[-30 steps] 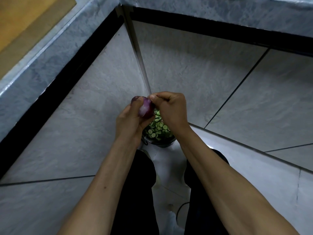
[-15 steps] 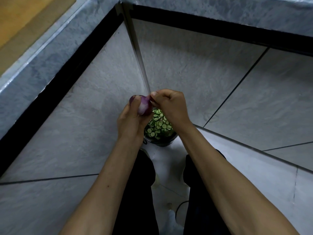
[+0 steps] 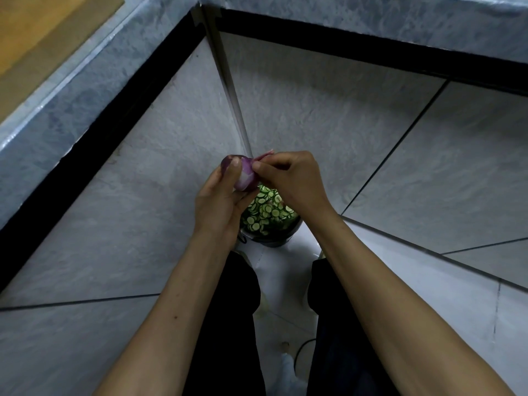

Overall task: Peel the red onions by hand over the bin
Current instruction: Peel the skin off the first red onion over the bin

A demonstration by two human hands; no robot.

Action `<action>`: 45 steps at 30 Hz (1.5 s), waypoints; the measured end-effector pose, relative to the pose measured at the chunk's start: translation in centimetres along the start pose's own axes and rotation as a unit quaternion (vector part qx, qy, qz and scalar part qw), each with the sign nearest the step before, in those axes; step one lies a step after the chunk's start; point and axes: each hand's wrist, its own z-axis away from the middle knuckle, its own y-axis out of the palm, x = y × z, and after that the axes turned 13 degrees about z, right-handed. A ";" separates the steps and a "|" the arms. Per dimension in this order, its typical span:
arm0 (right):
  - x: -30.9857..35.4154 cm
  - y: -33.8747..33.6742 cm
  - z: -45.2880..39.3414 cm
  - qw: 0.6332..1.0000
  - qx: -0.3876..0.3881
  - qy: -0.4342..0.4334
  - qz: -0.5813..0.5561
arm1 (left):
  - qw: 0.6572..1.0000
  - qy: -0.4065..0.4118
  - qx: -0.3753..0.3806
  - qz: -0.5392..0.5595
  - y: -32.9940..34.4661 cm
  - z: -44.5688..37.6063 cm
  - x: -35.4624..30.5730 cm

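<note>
Hands together at frame centre, both working one small round red onion (image 3: 245,175) with purple outer skin and a pale patch showing on its near side. Left hand (image 3: 221,207) grips the onion from below and the left — thumb laid up its front face, fingers curled round the far side. Right hand (image 3: 294,181) is curled, thumb and forefinger pinching a thin pinkish strip of onion skin (image 3: 264,156) that lifts off the top right of the bulb; strip is attached at the onion end as far as can be seen.

Onion is held in the air directly above a round dark-rimmed bin (image 3: 274,240) standing on the floor in the corner. Bin contents: many thin green-edged vegetable slices (image 3: 267,211).

Grey marbled wall tiles (image 3: 314,115) meet at the corner behind the hands. Both forearms are bare; black trouser legs (image 3: 228,324) below.
</note>
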 end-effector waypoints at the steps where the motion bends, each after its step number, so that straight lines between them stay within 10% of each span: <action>1: 0.0 -0.2 0.0 1.000 -0.001 -0.007 0.008 | 1.000 0.000 -0.003 -0.004 0.0 0.0 0.0; 12: 0.0 -0.4 0.0 0.980 -0.008 -0.079 0.183 | 0.997 0.035 -0.023 -0.064 -0.2 0.2 0.4; 27: 0.4 -0.8 0.2 1.000 0.014 0.008 0.022 | 0.997 -0.061 -0.038 0.042 0.4 0.1 -0.5; 45: 0.8 -0.7 0.2 0.998 -0.034 -0.002 0.049 | 0.998 0.045 -0.015 -0.052 0.7 0.5 -0.6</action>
